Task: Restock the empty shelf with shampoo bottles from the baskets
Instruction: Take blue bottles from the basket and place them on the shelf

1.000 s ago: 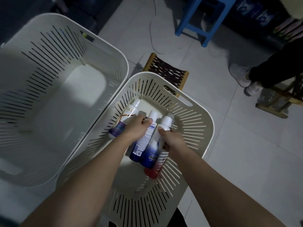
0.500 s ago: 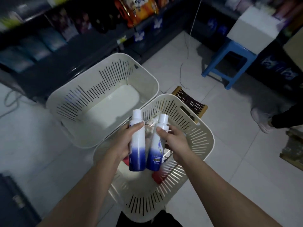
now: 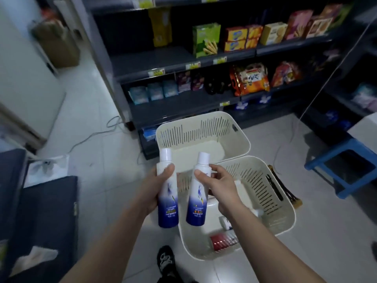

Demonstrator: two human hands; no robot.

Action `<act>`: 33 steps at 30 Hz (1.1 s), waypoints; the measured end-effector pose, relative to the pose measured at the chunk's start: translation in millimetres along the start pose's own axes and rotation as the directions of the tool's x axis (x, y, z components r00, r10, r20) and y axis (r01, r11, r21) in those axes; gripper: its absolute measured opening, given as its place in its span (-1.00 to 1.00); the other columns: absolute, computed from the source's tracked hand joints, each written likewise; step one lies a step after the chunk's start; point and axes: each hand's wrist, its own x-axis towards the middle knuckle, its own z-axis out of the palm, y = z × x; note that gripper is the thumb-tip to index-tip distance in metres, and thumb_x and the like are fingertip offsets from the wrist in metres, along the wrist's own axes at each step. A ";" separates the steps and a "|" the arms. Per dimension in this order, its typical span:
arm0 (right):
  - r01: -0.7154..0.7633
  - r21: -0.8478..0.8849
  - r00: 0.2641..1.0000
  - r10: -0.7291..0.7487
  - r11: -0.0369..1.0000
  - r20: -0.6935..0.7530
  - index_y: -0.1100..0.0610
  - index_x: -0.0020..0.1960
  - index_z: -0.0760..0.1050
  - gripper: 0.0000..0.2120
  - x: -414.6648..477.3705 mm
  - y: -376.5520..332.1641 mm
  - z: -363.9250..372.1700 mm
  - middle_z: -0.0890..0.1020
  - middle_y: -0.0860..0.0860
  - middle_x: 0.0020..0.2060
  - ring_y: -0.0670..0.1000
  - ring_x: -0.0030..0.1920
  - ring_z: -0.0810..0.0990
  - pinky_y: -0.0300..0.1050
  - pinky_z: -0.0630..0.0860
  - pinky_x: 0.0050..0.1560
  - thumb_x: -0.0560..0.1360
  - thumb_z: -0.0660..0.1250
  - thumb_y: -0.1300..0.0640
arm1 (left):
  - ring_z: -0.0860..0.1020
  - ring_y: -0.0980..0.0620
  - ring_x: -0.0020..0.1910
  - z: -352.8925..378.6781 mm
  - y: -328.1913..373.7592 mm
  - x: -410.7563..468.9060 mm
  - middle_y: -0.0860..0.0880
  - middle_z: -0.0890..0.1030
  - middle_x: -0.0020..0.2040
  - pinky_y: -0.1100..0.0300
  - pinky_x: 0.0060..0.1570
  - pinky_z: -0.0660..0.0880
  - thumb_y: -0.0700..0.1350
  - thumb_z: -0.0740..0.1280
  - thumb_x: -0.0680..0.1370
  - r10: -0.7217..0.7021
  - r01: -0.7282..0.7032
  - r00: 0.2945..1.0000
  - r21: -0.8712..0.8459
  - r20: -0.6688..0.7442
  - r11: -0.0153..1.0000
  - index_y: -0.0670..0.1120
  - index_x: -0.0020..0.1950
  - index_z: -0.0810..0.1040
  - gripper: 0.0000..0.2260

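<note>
My left hand (image 3: 152,193) grips a white-and-blue shampoo bottle (image 3: 167,209), held upright. My right hand (image 3: 221,188) grips a second, matching shampoo bottle (image 3: 196,207), tilted slightly. Both bottles hang above the left rim of the near white basket (image 3: 284,219), which holds a red-capped bottle (image 3: 221,241) and other white bottles partly hidden by my right arm. Behind it sits a far white basket (image 3: 204,124) with nothing in it. A dark shelf unit (image 3: 183,56) stands beyond, with bare boards on its left side.
Snack boxes (image 3: 240,38) and packets (image 3: 251,78) fill the shelf's right part. A blue stool (image 3: 346,170) stands at the right, a dark cabinet (image 3: 44,217) at the left. A cable (image 3: 91,135) trails over the tiled floor. My shoe (image 3: 166,260) is below the near basket.
Both hands lifted the two bottles out of the near basket and up. The view rose from the baskets to the shelves.
</note>
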 end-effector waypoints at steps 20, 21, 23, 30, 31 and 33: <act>0.252 -0.197 0.728 -0.052 0.947 0.683 0.17 0.02 0.56 -0.67 -117.7 -30.2 329.2 0.72 0.07 -0.16 -0.01 -0.24 0.67 -0.15 0.54 -0.30 0.33 0.60 0.17 | 0.62 0.00 -0.28 -247.1 113.0 -239.3 -0.12 0.63 -0.18 0.18 -0.34 0.55 -0.15 0.48 0.33 0.339 -0.479 0.615 0.005 -0.712 0.878 -0.26 0.09 0.52 -0.61; 0.265 -0.193 0.701 -0.052 0.945 0.711 0.17 0.02 0.56 -0.67 -127.1 -30.2 348.3 0.72 0.05 -0.19 -0.04 -0.28 0.66 -0.21 0.51 -0.35 0.34 0.60 0.17 | 0.61 0.01 -0.26 -258.9 118.5 -252.2 -0.12 0.63 -0.16 0.18 -0.30 0.55 -0.16 0.47 0.35 0.364 -0.497 0.581 0.037 -0.728 0.867 -0.24 0.07 0.53 -0.66; 0.296 -0.186 0.650 -0.055 0.937 0.758 0.17 0.02 0.57 -0.66 -145.1 -28.6 386.0 0.72 0.04 -0.20 -0.01 -0.25 0.68 -0.20 0.51 -0.36 0.32 0.60 0.17 | 0.59 -0.03 -0.21 -281.1 128.6 -277.1 -0.13 0.62 -0.15 0.13 -0.20 0.56 -0.18 0.47 0.35 0.396 -0.527 0.524 0.077 -0.754 0.846 -0.20 0.00 0.54 -0.73; 0.437 -0.117 0.460 -0.110 0.892 0.881 0.11 -0.04 0.59 -0.66 -210.4 -28.8 502.1 0.70 0.03 -0.19 0.05 -0.17 0.68 0.02 0.61 -0.12 0.27 0.64 0.14 | 0.64 -0.08 -0.17 -344.1 167.2 -357.9 -0.13 0.66 -0.17 0.00 -0.14 0.60 -0.16 0.50 0.29 0.472 -0.608 0.328 0.200 -0.819 0.769 -0.22 0.00 0.53 -0.65; 0.454 -0.099 0.433 -0.122 0.885 0.893 0.08 -0.06 0.60 -0.66 -219.1 -28.3 516.9 0.72 0.05 -0.17 0.09 -0.13 0.70 0.09 0.61 -0.07 0.26 0.65 0.13 | 0.63 -0.05 -0.20 -349.5 172.6 -368.8 -0.10 0.66 -0.20 0.04 -0.18 0.60 -0.15 0.50 0.26 0.483 -0.625 0.305 0.210 -0.821 0.752 -0.22 0.01 0.53 -0.63; 0.477 -0.061 0.373 -0.139 0.877 0.917 0.06 -0.08 0.61 -0.69 -236.9 -27.8 543.1 0.73 0.09 -0.13 0.14 -0.08 0.71 0.11 0.62 -0.02 0.26 0.65 0.12 | 0.61 -0.08 -0.16 -361.7 181.3 -389.8 -0.15 0.64 -0.14 0.03 -0.14 0.59 -0.14 0.50 0.26 0.489 -0.650 0.263 0.222 -0.832 0.727 -0.25 0.06 0.53 -0.57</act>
